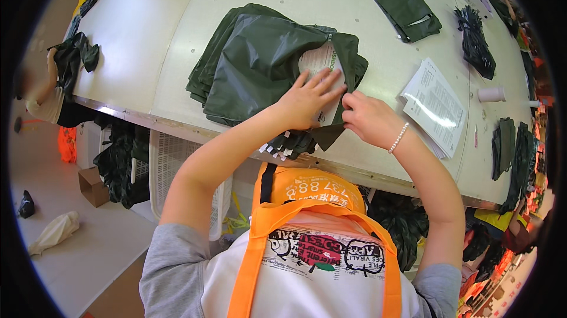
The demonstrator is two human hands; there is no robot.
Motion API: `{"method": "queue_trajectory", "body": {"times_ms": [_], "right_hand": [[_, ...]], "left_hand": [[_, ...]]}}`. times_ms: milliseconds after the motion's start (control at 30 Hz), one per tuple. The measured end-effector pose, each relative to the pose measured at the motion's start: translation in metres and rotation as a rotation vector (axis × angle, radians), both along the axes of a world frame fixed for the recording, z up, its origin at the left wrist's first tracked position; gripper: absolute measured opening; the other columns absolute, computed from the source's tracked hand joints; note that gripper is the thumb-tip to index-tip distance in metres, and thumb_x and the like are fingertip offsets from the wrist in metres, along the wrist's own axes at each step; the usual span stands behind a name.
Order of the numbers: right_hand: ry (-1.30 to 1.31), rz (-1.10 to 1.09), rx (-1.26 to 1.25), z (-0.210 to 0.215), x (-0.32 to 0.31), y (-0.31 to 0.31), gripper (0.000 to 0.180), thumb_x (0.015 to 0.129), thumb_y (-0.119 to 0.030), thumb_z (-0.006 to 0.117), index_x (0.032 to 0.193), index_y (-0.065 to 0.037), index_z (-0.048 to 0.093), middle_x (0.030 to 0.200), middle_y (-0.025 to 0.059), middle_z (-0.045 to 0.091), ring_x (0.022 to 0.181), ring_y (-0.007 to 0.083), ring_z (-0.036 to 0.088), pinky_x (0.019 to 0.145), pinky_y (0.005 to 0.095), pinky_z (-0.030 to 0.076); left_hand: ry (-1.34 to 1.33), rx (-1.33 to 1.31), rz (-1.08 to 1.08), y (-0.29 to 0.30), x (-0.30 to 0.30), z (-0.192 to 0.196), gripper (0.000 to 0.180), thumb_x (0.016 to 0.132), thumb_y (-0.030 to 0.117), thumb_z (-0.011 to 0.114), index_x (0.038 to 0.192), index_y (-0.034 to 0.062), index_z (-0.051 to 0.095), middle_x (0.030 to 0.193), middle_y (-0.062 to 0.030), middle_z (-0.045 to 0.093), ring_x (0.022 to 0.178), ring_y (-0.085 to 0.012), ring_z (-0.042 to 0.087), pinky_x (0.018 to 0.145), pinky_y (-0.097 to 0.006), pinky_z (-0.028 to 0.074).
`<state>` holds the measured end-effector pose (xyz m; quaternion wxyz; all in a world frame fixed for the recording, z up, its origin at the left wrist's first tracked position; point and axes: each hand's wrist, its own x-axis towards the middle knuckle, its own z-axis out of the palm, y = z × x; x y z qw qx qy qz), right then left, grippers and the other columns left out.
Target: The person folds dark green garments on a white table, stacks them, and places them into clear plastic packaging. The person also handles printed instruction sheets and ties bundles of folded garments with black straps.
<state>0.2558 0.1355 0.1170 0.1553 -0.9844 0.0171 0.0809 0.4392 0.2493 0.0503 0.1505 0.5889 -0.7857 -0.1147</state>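
Observation:
A stack of dark green, slightly shiny fabric pieces [254, 61] lies on the table in front of me. On its right part is a white printed sheet [315, 59], partly framed by the green fabric. My left hand [306, 99] rests on this sheet with its fingers spread. At the right edge of the stack, my right hand [369, 117] pinches the edge of the top green fabric piece. A corner of the fabric hangs below that hand. Small white tags [283, 151] show on dark bundles at the table's near edge.
A folded green piece [403, 8] lies far right. Printed papers [434, 105], a dark bundle [475, 40] and a white spool [491, 94] are on the right side. Below the table stands a white crate [177, 155]. A co-worker's arm [50, 79] is at far left.

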Motion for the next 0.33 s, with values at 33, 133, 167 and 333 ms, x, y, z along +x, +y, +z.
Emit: {"method": "queue_trajectory", "body": {"times_ms": [33, 133, 167, 333], "right_hand": [[-0.01, -0.021, -0.002, 0.002, 0.002, 0.001, 0.019, 0.074, -0.012, 0.069, 0.092, -0.006, 0.065, 0.102, 0.0081, 0.054, 0.099, 0.0265, 0.054, 0.078, 0.0361, 0.052], [-0.399, -0.247, 0.207, 0.004, 0.015, 0.01, 0.038, 0.075, -0.011, 0.072, 0.111, -0.005, 0.06, 0.114, 0.0111, 0.052, 0.108, 0.0277, 0.053, 0.087, 0.0344, 0.049], [-0.513, -0.443, 0.281, -0.004, 0.016, 0.014, 0.044, 0.076, -0.012, 0.072, 0.116, -0.005, 0.056, 0.117, 0.0122, 0.051, 0.11, 0.0283, 0.052, 0.09, 0.035, 0.048], [-0.372, -1.022, 1.055, -0.092, 0.001, 0.033, 0.07, 0.086, -0.026, 0.069, 0.141, -0.004, 0.032, 0.141, 0.0155, 0.035, 0.127, 0.0314, 0.041, 0.107, 0.0388, 0.033]], "left_hand": [[0.12, 0.015, -0.057, -0.001, 0.001, -0.007, 0.072, 0.069, 0.018, 0.073, 0.134, 0.0066, 0.045, 0.148, -0.0196, 0.03, 0.14, -0.0358, 0.023, 0.108, -0.053, 0.026], [0.486, 0.156, -0.119, -0.011, 0.01, -0.011, 0.028, 0.075, 0.008, 0.065, 0.102, 0.0044, 0.066, 0.129, -0.0164, 0.053, 0.128, -0.0377, 0.041, 0.103, -0.046, 0.034], [0.331, -0.089, 0.018, -0.008, 0.018, -0.009, 0.019, 0.073, 0.008, 0.066, 0.092, 0.0045, 0.065, 0.123, -0.0139, 0.057, 0.125, -0.0361, 0.044, 0.099, -0.049, 0.036], [0.323, -0.067, 0.688, 0.007, 0.033, -0.064, 0.06, 0.082, 0.026, 0.067, 0.137, 0.0143, 0.047, 0.148, -0.0171, 0.034, 0.138, -0.036, 0.029, 0.11, -0.057, 0.02]]}}
